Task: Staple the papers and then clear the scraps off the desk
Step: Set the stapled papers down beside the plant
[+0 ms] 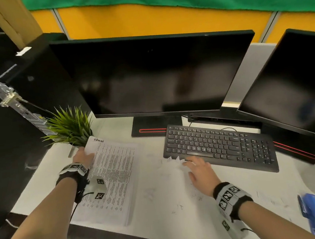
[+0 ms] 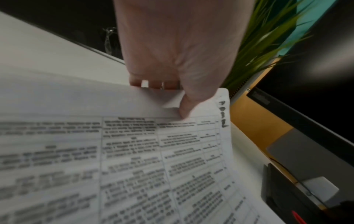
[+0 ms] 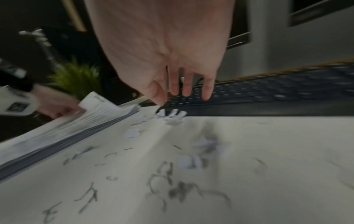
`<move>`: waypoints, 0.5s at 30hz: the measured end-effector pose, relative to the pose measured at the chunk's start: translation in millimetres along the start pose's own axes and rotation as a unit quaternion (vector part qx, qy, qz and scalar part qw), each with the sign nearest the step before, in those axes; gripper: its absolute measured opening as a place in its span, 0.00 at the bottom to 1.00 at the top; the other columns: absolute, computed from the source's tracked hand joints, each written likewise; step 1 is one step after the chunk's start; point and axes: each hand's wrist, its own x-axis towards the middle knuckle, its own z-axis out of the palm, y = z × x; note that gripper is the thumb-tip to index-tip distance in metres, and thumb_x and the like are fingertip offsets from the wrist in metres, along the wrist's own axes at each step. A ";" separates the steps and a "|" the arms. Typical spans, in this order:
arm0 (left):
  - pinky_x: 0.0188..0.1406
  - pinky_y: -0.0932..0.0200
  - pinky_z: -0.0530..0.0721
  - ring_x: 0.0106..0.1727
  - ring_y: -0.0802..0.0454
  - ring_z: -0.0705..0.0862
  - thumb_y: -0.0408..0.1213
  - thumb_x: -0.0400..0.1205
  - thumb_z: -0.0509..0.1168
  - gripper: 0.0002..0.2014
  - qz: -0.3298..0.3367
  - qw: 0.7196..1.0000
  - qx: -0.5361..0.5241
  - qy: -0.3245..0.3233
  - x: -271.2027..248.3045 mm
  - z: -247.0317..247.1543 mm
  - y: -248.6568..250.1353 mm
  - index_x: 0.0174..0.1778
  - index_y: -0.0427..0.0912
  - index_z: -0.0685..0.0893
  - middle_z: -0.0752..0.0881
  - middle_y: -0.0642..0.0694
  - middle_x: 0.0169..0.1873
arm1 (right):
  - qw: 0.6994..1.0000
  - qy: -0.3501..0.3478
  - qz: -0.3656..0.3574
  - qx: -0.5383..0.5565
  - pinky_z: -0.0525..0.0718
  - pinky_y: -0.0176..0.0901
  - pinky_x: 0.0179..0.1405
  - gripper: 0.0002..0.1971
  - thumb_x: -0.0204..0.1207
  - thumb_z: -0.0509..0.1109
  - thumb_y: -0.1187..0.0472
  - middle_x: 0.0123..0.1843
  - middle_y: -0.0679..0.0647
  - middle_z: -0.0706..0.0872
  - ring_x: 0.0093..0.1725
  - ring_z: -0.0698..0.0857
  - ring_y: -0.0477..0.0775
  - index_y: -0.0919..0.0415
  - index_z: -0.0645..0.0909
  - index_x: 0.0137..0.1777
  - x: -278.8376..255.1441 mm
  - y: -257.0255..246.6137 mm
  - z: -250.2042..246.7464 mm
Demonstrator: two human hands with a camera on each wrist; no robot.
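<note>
Papers (image 1: 112, 180) lie at 9 o'clock on the desk (image 1: 180, 212), their far corner pinched up by the left hand (image 1: 83, 156). Right hand (image 1: 201, 172), fingers loosely spread, hovers over scraps (image 1: 173, 162) at 12 o'clock, before the keyboard (image 1: 220, 146).

Thick stack of white printed papers (image 1: 112, 178) lying at white desk's left front, far corner lifting. Small torn white paper scraps (image 1: 173, 162) sitting just before keyboard. Blue stapler (image 1: 313, 216) lying at right edge.
</note>
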 end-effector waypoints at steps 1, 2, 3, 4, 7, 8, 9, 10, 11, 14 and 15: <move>0.70 0.39 0.72 0.70 0.28 0.73 0.30 0.79 0.63 0.24 -0.029 0.999 -0.015 0.016 -0.3 2.6 1.3 0.72 0.28 0.68 0.75 0.26 0.68 | 0.999 -0.028 -0.026 -0.008 0.65 0.55 0.73 0.23 0.78 0.57 0.67 0.79 0.51 0.65 0.76 0.65 0.55 0.53 0.69 0.73 6.6 -7.9 1.5; 0.72 0.37 0.70 0.71 0.28 0.72 0.30 0.78 0.64 0.27 -0.070 0.996 -0.026 0.039 -2.4 5.8 3.7 0.73 0.30 0.66 0.73 0.26 0.70 | 0.998 -0.051 -0.043 -0.017 0.64 0.56 0.75 0.25 0.78 0.56 0.68 0.81 0.51 0.62 0.78 0.62 0.55 0.54 0.65 0.76 13.3 -15.1 2.3; 0.74 0.36 0.67 0.72 0.29 0.70 0.30 0.77 0.67 0.30 -0.110 0.991 -0.033 0.068 -7.2 9.7 9.3 0.74 0.31 0.64 0.70 0.26 0.71 | 0.996 -0.068 -0.055 -0.027 0.62 0.57 0.76 0.27 0.79 0.56 0.68 0.83 0.51 0.58 0.80 0.60 0.55 0.55 0.62 0.78 20.2 -20.9 3.0; 0.76 0.36 0.64 0.72 0.30 0.68 0.31 0.76 0.68 0.32 -0.132 0.986 -0.036 0.093 -15.1 13.2 16.5 0.75 0.32 0.62 0.69 0.27 0.71 | 0.994 -0.083 -0.062 -0.035 0.62 0.58 0.77 0.28 0.79 0.56 0.67 0.84 0.51 0.56 0.80 0.58 0.55 0.55 0.60 0.79 27.4 -25.8 4.2; 0.77 0.33 0.59 0.77 0.36 0.61 0.44 0.79 0.64 0.36 -0.101 0.991 -0.015 0.087 -55.1 34.0 35.6 0.79 0.39 0.55 0.62 0.33 0.77 | 0.988 -0.126 -0.064 -0.059 0.60 0.61 0.77 0.28 0.81 0.57 0.61 0.85 0.52 0.51 0.82 0.53 0.56 0.57 0.55 0.80 45.3 -31.0 11.7; 0.77 0.30 0.56 0.80 0.36 0.56 0.50 0.81 0.60 0.36 -0.068 0.997 0.016 0.046 -71.4 47.3 40.0 0.81 0.43 0.50 0.57 0.36 0.80 | 0.986 -0.138 -0.059 -0.067 0.60 0.62 0.77 0.28 0.81 0.57 0.60 0.85 0.52 0.51 0.82 0.52 0.57 0.57 0.55 0.80 48.1 -29.8 15.1; 0.76 0.28 0.54 0.82 0.37 0.51 0.55 0.82 0.55 0.37 -0.030 0.998 0.053 -0.006 -88.9 61.0 44.4 0.81 0.46 0.45 0.51 0.40 0.83 | 0.985 -0.146 -0.057 -0.076 0.61 0.63 0.77 0.27 0.81 0.56 0.59 0.85 0.53 0.51 0.82 0.51 0.58 0.59 0.56 0.79 49.3 -28.1 18.6; 0.75 0.26 0.54 0.83 0.37 0.46 0.58 0.82 0.51 0.37 0.007 0.995 0.086 -0.051 -104.5 75.5 48.4 0.82 0.50 0.42 0.45 0.42 0.83 | 0.984 -0.149 -0.058 -0.084 0.63 0.64 0.76 0.26 0.81 0.56 0.58 0.84 0.54 0.52 0.82 0.51 0.59 0.60 0.58 0.78 48.5 -26.0 22.6; 0.74 0.25 0.55 0.83 0.36 0.44 0.60 0.82 0.50 0.37 0.034 0.990 0.105 -0.085 -117.1 88.2 52.3 0.81 0.53 0.40 0.42 0.44 0.84 | 0.983 -0.143 -0.062 -0.092 0.66 0.63 0.74 0.25 0.80 0.57 0.58 0.83 0.56 0.54 0.81 0.53 0.60 0.61 0.60 0.76 46.3 -23.3 27.0; 0.73 0.22 0.56 0.83 0.35 0.41 0.59 0.82 0.49 0.36 0.046 0.981 0.137 -0.129 -134.7 115.3 63.9 0.81 0.54 0.40 0.39 0.44 0.83 | 0.988 -0.106 -0.067 -0.090 0.72 0.57 0.67 0.23 0.78 0.59 0.59 0.78 0.57 0.63 0.74 0.63 0.61 0.61 0.63 0.73 32.3 -13.1 34.6; 0.74 0.22 0.56 0.83 0.35 0.41 0.59 0.82 0.49 0.35 0.040 0.979 0.150 -0.130 -137.4 118.6 66.9 0.81 0.54 0.40 0.39 0.44 0.83 | 0.989 -0.098 -0.067 -0.083 0.71 0.55 0.68 0.24 0.77 0.59 0.59 0.77 0.56 0.64 0.74 0.64 0.60 0.60 0.63 0.73 27.2 -9.3 36.3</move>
